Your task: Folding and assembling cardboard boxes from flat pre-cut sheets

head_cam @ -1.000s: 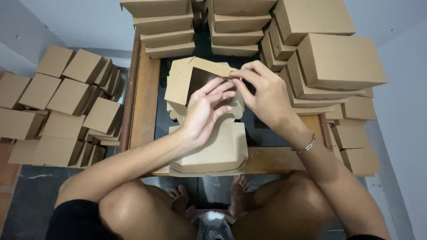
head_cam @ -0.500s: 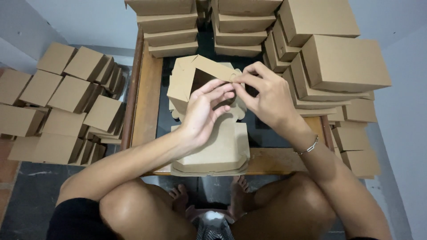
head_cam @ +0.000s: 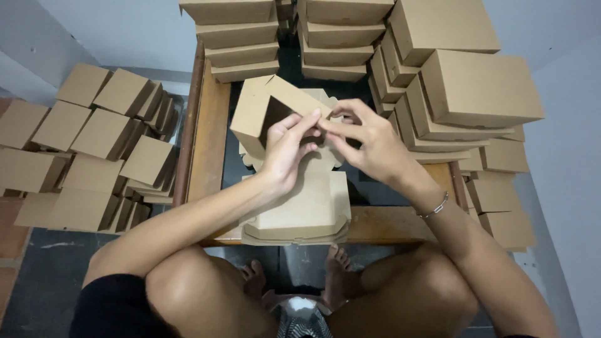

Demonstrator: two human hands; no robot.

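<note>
Both hands hold a half-folded brown cardboard box (head_cam: 260,109) above a low wooden table (head_cam: 210,144). My left hand (head_cam: 288,153) pinches the box's right side with its fingertips. My right hand (head_cam: 369,141) meets it from the right, its fingers on the same flap edge. The box is tilted, and its dark open inside faces me. Beneath the hands a stack of flat, unfolded box blanks (head_cam: 307,209) lies on the table's near edge.
Stacks of finished brown boxes (head_cam: 466,87) fill the right side, and more stand at the back (head_cam: 238,31). Several more finished boxes (head_cam: 94,144) lie piled on the floor at the left. My bare knees and feet are below the table.
The box has turned a little in my hands and its left panel has swung outward. My fingertips have come closer together on the flap.
</note>
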